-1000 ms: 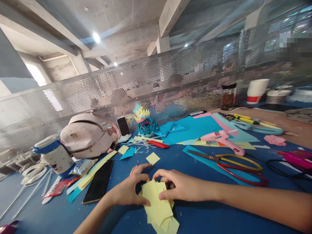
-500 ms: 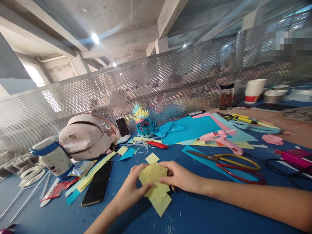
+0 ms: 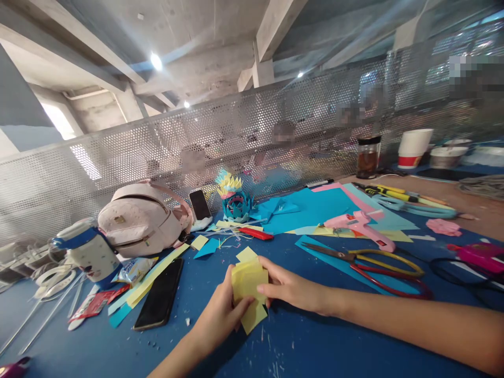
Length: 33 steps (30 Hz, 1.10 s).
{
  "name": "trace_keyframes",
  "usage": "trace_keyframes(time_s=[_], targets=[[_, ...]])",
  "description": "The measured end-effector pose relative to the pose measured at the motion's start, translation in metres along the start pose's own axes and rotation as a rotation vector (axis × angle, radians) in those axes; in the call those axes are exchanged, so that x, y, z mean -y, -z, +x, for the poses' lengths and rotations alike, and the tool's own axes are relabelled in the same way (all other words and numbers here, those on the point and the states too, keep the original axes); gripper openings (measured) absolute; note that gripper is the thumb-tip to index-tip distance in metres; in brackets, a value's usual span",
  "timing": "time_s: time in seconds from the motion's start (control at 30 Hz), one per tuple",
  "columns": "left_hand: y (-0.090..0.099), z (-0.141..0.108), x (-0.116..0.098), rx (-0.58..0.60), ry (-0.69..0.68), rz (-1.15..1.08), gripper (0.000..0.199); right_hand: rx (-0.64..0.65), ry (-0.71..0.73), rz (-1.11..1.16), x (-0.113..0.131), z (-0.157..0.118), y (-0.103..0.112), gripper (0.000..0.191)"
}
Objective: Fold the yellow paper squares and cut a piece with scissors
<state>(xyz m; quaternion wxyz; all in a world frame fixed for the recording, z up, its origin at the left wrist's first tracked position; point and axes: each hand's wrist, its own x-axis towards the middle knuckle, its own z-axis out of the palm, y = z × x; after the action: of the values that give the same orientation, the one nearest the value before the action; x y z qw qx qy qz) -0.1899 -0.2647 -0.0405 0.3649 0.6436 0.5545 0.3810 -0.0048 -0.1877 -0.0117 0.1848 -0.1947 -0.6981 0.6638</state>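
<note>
Several small yellow paper squares [image 3: 249,278] are stacked between my two hands, low over the blue table. My left hand [image 3: 224,304] grips the stack's left side, thumb on top. From the right, my right hand [image 3: 283,286] pinches the other edge with its thumb across the front. One lower piece sticks out below the stack. A loose yellow square [image 3: 247,254] shows just beyond my fingers. Farther off stands a folded-paper piece [image 3: 236,202] in blue, yellow and pink.
Scissors [image 3: 354,256] and a pink glue gun [image 3: 362,227] lie to the right, near blue paper sheets [image 3: 315,210]. A black phone [image 3: 160,294], a mug [image 3: 88,254] and a pink backpack [image 3: 137,218] are at left. A red cutter [image 3: 255,233] lies ahead.
My hands have drawn closer together, and the fanned yellow squares now form a narrower, neater stack. The left hand has shifted slightly right.
</note>
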Motion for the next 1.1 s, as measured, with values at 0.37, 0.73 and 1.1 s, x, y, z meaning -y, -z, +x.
trace_keyframes(time_s=[0.37, 0.73, 1.1], targets=[[0.010, 0.006, -0.026, -0.172, -0.134, -0.235, 0.028, -0.187, 0.152, 0.046, 0.003, 0.007, 0.004, 0.046], [0.013, 0.011, -0.016, -0.155, -0.094, -0.113, 0.021, -0.251, 0.168, 0.041, -0.008, 0.014, 0.011, 0.038], [0.015, 0.015, -0.010, -0.143, -0.011, -0.254, 0.014, -0.213, 0.106, 0.034, -0.008, 0.014, 0.013, 0.050]])
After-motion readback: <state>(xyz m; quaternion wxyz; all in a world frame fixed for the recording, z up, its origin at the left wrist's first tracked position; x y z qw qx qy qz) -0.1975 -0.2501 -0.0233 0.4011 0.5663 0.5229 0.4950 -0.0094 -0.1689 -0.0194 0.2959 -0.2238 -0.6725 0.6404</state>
